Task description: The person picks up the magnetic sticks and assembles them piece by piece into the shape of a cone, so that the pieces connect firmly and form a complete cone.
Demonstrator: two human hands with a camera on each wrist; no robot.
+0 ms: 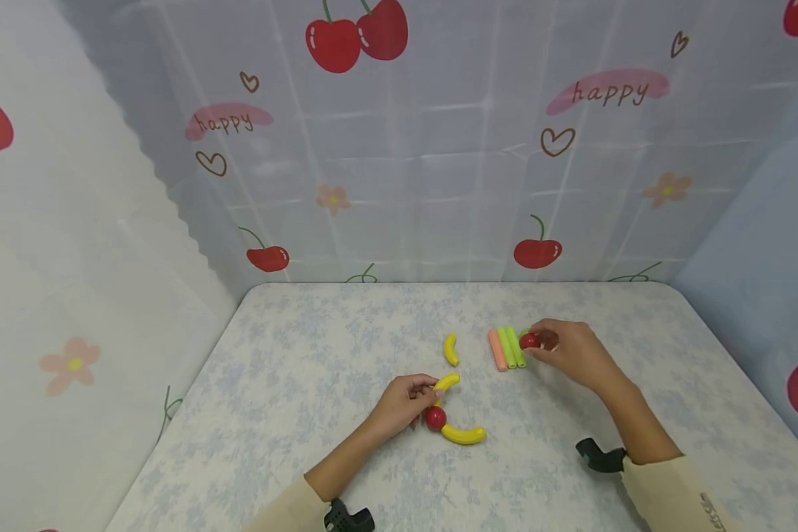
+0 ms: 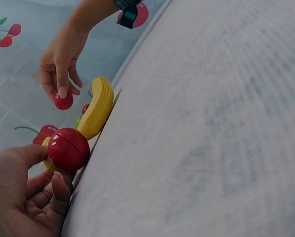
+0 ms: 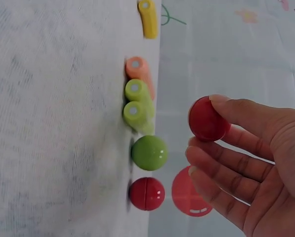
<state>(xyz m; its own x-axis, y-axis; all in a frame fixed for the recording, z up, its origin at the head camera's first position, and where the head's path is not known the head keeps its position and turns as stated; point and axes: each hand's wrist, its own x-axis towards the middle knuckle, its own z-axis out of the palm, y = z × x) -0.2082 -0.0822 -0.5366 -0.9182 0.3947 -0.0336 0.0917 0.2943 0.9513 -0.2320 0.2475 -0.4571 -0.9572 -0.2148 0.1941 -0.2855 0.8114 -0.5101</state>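
My left hand (image 1: pixel 406 403) pinches a yellow curved piece (image 1: pixel 448 381), shaped like a banana. It meets a red ball (image 1: pixel 436 419), and a second yellow curved piece (image 1: pixel 464 435) reaches from the ball to the right. In the left wrist view the red ball (image 2: pixel 68 149) shows a seam and partly hides the pinched piece (image 2: pixel 49 163). Above the table, my right hand (image 1: pixel 575 353) holds another red ball (image 3: pixel 206 118) between thumb and fingers. Under that hand, a green ball (image 3: pixel 149 153) and a further red ball (image 3: pixel 147 193) rest on the table.
Two light green sticks (image 1: pixel 511 347) and an orange stick (image 1: pixel 497 350) lie side by side, left of my right hand. A loose yellow curved piece (image 1: pixel 451 349) lies farther left on the patterned table (image 1: pixel 292 369). Printed curtains (image 1: pixel 399 170) hang behind and beside the table.
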